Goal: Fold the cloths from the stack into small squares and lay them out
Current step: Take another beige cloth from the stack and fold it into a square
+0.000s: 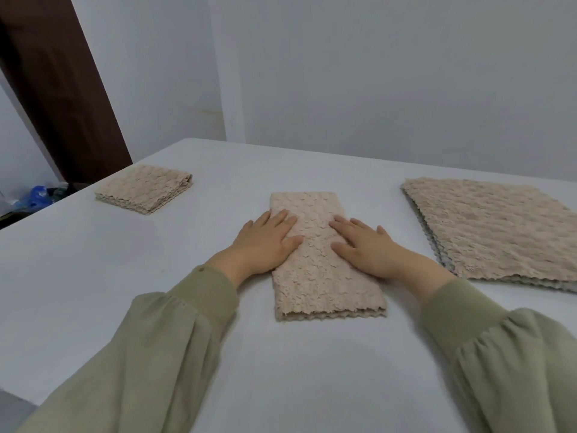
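Note:
A beige textured cloth (321, 276), folded into a long narrow strip, lies in the middle of the white table (93, 276), running away from me. My left hand (265, 242) rests flat on its left edge with fingers spread. Flat on the cloth's right side lies my right hand (365, 245), holding nothing. A stack of unfolded beige cloths (499, 229) sits at the right. One cloth folded into a small square (145, 187) lies at the far left of the table.
The table's left edge runs diagonally close to the folded square. A grey wall stands behind the table. A dark brown door (56, 89) and some blue and dark items on the floor (37, 195) are at the far left.

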{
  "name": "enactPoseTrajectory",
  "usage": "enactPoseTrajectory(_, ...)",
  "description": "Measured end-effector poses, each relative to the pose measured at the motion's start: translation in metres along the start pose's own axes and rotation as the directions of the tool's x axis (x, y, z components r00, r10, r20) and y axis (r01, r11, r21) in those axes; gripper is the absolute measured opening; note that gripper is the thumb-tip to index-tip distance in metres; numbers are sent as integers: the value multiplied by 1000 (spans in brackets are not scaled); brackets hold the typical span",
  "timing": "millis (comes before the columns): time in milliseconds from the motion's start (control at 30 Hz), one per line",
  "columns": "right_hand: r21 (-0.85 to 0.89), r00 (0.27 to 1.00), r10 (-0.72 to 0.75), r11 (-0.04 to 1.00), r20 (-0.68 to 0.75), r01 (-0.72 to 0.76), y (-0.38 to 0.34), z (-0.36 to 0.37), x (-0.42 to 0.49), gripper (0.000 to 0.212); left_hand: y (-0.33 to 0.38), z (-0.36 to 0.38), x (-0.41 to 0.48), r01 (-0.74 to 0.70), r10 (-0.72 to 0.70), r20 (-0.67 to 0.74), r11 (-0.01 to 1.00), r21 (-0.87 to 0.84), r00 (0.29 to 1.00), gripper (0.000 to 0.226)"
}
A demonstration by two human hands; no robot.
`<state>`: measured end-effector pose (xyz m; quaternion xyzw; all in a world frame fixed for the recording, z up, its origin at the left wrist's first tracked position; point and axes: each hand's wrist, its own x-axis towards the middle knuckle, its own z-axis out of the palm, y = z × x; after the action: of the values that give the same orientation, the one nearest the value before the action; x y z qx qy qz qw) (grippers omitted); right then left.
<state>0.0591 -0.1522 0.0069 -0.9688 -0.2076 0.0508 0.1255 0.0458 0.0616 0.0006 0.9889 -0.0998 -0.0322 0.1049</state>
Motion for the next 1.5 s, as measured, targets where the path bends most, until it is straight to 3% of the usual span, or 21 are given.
enactPoseTrajectory(67, 216, 985, -9, 975, -170, 46, 4, -5, 1, 43, -7, -1, 4, -36, 7, -169, 984, -174, 986, 52)
enactPoseTrajectory(167, 348, 941, 84, 937, -327, 37, 2, -9, 13, 32, -9, -3, 19, 11, -168, -300, 886, -464, 939, 41)
enactPoseTrajectory(300, 268, 919, 117, 963, -376, -13, 4, -6, 49, 34, -12, -3, 46, 156, -294, -389, 925, -347, 873, 28)
enactPoseTrajectory(500, 272, 881, 236, 954, -409, -129, 21, -2, 92, 34, -21, -5, 78, 314, -376, -417, 926, -211, 828, 39)
enactPoseTrajectory(800, 81, 908, 233, 972, -348, -219, 27, -9, 120, 36, -33, -11, 103, 356, -438, -358, 894, -273, 825, 28)
enactPoseTrajectory(1000, 119, 916, 242, 969, -319, -215, 27, -11, 122, 25, -33, -12, 101, 328, -417, -352, 901, -285, 838, 22)
enactPoseTrajectory(1100, 184, 914, 259, 961, -314, -209, 25, -10, 122, 18, -33, -12, 99, 245, -411, -360, 872, -425, 838, 19)
enactPoseTrajectory(1200, 335, 892, 240, 936, -383, -108, 26, -8, 121, 12, -32, -14, 97, 133, -420, -354, 780, -612, 836, 23)
enactPoseTrajectory(1300, 527, 873, 262, 850, -410, -8, 28, -11, 120, 20, -35, -17, 94, 44, -420, -317, 656, -753, 850, 18)
enactPoseTrajectory(1367, 618, 897, 261, 786, -355, 16, 28, -15, 118, 20, -38, -20, 91, 10, -380, -257, 577, -817, 889, 14)
enactPoseTrajectory(1500, 569, 938, 231, 821, -256, -47, 27, -22, 115, 34, -43, -25, 86, 42, -315, -190, 605, -795, 930, 32)
